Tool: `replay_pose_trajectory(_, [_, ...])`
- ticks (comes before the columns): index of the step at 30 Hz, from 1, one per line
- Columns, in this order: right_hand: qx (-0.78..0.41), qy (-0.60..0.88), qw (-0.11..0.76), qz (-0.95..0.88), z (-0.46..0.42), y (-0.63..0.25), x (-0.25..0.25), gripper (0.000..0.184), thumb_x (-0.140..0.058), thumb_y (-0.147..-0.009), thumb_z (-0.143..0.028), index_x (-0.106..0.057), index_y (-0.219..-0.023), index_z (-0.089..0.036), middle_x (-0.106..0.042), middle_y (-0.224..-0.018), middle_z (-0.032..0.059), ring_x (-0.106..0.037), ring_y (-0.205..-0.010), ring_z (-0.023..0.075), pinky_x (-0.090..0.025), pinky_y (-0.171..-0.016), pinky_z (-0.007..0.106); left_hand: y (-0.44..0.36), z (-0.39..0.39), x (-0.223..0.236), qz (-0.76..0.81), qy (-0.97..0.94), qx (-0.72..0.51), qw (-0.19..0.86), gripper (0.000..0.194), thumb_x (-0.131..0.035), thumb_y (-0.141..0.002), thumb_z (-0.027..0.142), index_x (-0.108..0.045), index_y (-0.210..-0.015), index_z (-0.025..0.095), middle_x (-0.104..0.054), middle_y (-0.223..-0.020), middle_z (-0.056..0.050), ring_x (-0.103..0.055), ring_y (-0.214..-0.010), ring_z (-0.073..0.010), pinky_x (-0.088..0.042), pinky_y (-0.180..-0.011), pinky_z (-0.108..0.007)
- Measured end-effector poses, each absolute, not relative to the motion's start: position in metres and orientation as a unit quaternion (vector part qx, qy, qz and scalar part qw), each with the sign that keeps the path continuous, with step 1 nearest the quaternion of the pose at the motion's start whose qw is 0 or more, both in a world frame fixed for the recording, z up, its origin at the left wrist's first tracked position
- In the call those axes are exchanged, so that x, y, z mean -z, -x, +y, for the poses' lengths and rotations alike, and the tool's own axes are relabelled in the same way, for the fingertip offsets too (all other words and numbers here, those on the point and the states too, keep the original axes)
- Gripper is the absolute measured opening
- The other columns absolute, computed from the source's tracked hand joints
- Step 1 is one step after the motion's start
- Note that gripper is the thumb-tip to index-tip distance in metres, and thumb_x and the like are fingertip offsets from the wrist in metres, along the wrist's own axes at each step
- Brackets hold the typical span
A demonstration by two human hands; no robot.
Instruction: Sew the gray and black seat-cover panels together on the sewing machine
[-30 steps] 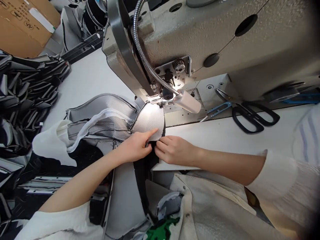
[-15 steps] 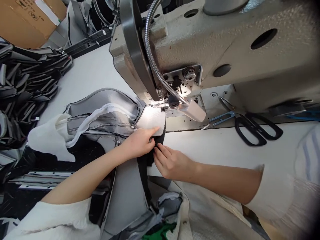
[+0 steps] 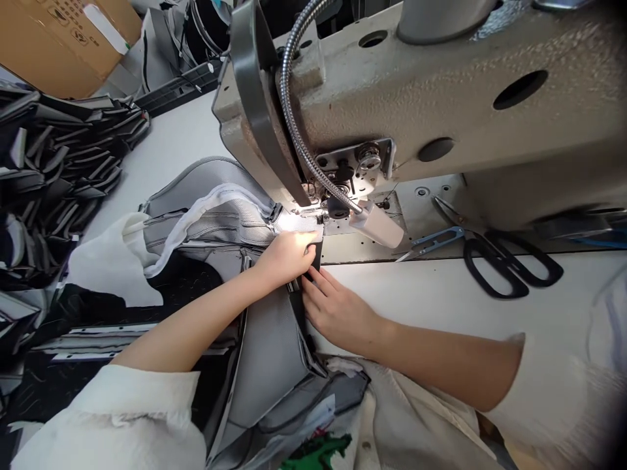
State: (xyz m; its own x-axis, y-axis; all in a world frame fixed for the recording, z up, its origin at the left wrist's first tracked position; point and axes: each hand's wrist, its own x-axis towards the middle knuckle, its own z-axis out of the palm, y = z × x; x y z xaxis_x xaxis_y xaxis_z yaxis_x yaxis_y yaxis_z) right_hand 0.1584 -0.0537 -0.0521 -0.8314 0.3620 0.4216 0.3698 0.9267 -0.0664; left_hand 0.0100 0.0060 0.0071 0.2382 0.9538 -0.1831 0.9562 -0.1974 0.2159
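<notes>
A grey padded fabric piece (image 3: 210, 173) with a loose white strip (image 3: 196, 212) runs under the sewing machine's presser foot (image 3: 313, 212). My left hand (image 3: 287, 258) is closed on the lit end of this fabric, just in front of the foot, with the fingers on top. A black strip (image 3: 317, 254) shows along the fabric's right edge. My right hand (image 3: 337, 310) pinches the black strip's lower part, close below my left hand. The fingertips' undersides are hidden.
The sewing machine (image 3: 392, 98) fills the upper right, its lamp (image 3: 377, 223) beside the needle area. Black-handled scissors (image 3: 509, 261) and blue thread snips (image 3: 435, 241) lie on the right. Stacked grey-black pieces (image 3: 59, 163) and a cardboard box (image 3: 68, 46) stand left.
The fabric's lit end has moved farther under the presser foot, so less of it shows. My left hand has moved up and slightly right with it; my right hand remains beside the strip.
</notes>
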Motion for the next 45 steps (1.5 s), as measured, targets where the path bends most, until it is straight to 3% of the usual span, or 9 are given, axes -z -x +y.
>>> replay_pose_trajectory(10, [-0.094, 0.229, 0.196, -0.949, -0.025, -0.175, 0.045, 0.052, -0.056, -0.084, -0.037, -0.055, -0.121, 0.000, -0.046, -0.134, 0.0222, -0.033, -0.131, 0.0342, -0.029, -0.108, 0.049, -0.013, 0.025, 0.013, 0.577, -0.814, -0.036, 0.058, 0.027, -0.041, -0.090, 0.019, -0.067, -0.083, 0.015, -0.068, -0.086, -0.007, -0.061, -0.090, -0.0180, -0.045, -0.089, -0.028])
replay_pose_trajectory(14, [-0.125, 0.191, 0.191, -0.955, -0.036, -0.181, 0.040, 0.033, -0.059, -0.080, -0.034, -0.066, -0.099, -0.008, -0.059, -0.111, 0.0191, -0.050, -0.110, 0.0314, -0.030, -0.104, 0.050, -0.019, 0.008, 0.002, 0.574, -0.819, 0.006, 0.023, 0.026, -0.042, -0.090, 0.024, -0.064, -0.101, 0.014, -0.062, -0.101, -0.011, -0.054, -0.104, -0.0221, -0.042, -0.094, -0.032])
replay_pose_trajectory(18, [-0.170, -0.043, 0.144, -0.974, -0.061, -0.174, 0.037, 0.016, -0.064, -0.073, -0.028, -0.066, -0.066, -0.015, -0.063, -0.070, 0.0094, -0.056, -0.076, 0.0236, -0.037, -0.095, 0.043, -0.022, -0.038, -0.034, 0.648, -0.750, 0.133, 0.005, 0.080, -0.068, -0.069, 0.047, -0.039, -0.138, 0.019, -0.053, -0.114, -0.016, -0.047, -0.107, -0.0347, -0.044, -0.089, -0.046])
replay_pose_trajectory(20, [-0.211, -0.108, 0.114, -0.965, -0.068, -0.162, 0.027, 0.017, -0.060, -0.078, -0.023, -0.065, -0.064, -0.015, -0.063, -0.064, 0.0064, -0.053, -0.065, 0.0186, -0.043, -0.082, 0.035, -0.014, -0.054, -0.047, 0.659, -0.727, 0.178, 0.075, 0.093, -0.068, -0.068, 0.042, -0.024, -0.146, 0.019, -0.052, -0.117, -0.016, -0.049, -0.108, -0.0351, -0.045, -0.087, -0.045])
replay_pose_trajectory(22, [-0.297, -0.103, 0.101, -0.944, -0.068, -0.148, 0.010, 0.023, -0.051, -0.085, -0.019, -0.063, -0.066, -0.015, -0.064, -0.066, 0.0038, -0.049, -0.059, 0.0137, -0.044, -0.067, 0.026, -0.002, -0.057, -0.051, 0.641, -0.727, 0.172, 0.179, 0.086, -0.059, -0.073, 0.028, -0.019, -0.148, 0.019, -0.051, -0.122, -0.015, -0.052, -0.109, -0.0298, -0.046, -0.089, -0.039])
replay_pose_trajectory(26, [-0.401, -0.008, 0.074, -0.913, -0.054, -0.136, -0.015, 0.029, -0.041, -0.088, -0.013, -0.059, -0.065, -0.015, -0.063, -0.066, 0.0008, -0.043, -0.053, 0.0097, -0.039, -0.055, 0.020, 0.021, -0.039, -0.036, 0.593, -0.752, 0.095, 0.273, 0.076, -0.043, -0.069, 0.006, -0.036, -0.143, 0.024, -0.054, -0.129, -0.008, -0.054, -0.115, -0.0213, -0.044, -0.098, -0.032])
replay_pose_trajectory(30, [-0.275, 0.104, 0.110, -0.949, -0.038, -0.154, 0.007, 0.021, -0.045, -0.086, -0.020, -0.063, -0.075, -0.015, -0.065, -0.077, 0.0050, -0.054, -0.066, 0.0148, -0.043, -0.061, 0.027, 0.023, -0.030, -0.016, 0.637, -0.725, 0.005, 0.263, 0.068, -0.038, -0.067, 0.000, -0.051, -0.132, 0.017, -0.056, -0.131, -0.005, -0.052, -0.121, -0.0189, -0.037, -0.108, -0.033])
replay_pose_trajectory(35, [-0.079, 0.183, 0.230, -0.953, -0.022, -0.169, 0.048, 0.036, -0.041, -0.086, -0.015, -0.056, -0.117, -0.004, -0.058, -0.118, 0.0204, -0.050, -0.114, 0.0279, -0.039, -0.096, 0.044, 0.013, -0.029, -0.011, 0.651, -0.699, -0.037, 0.294, 0.064, -0.039, -0.069, 0.002, -0.053, -0.130, 0.013, -0.055, -0.132, -0.005, -0.051, -0.123, -0.0171, -0.036, -0.108, -0.029])
replay_pose_trajectory(45, [-0.045, 0.213, 0.205, -0.954, -0.013, -0.160, 0.051, 0.048, -0.045, -0.080, -0.015, -0.051, -0.123, 0.006, -0.051, -0.126, 0.0279, -0.046, -0.121, 0.0344, -0.037, -0.101, 0.047, 0.009, 0.001, -0.007, 0.625, -0.731, -0.032, 0.272, 0.063, -0.040, -0.069, 0.003, -0.053, -0.130, 0.012, -0.055, -0.132, -0.008, -0.049, -0.125, -0.0193, -0.035, -0.110, -0.030])
